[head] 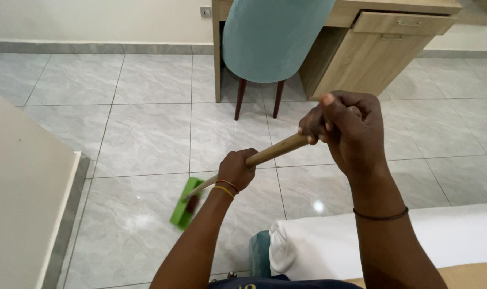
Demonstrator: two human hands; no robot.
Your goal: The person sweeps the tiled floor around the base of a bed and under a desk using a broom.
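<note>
**Broom in two hands, tiled floor**

Wooden handle (275,150), slanted; left hand (235,170) closed low on it, right hand (345,128) closed at its top. Green broom head (183,204) on grey floor (142,134). Teal chair (270,37) at wooden desk (361,59). White bedding (334,241) near right.

You're in a bedroom, white bedding (334,243) just below your hands, wooden desk (361,59) with a drawer (404,22) beyond them, teal chair (273,37) tucked under it, grey marble-look floor tiles (142,139), wall socket (205,11) far ahead.
</note>
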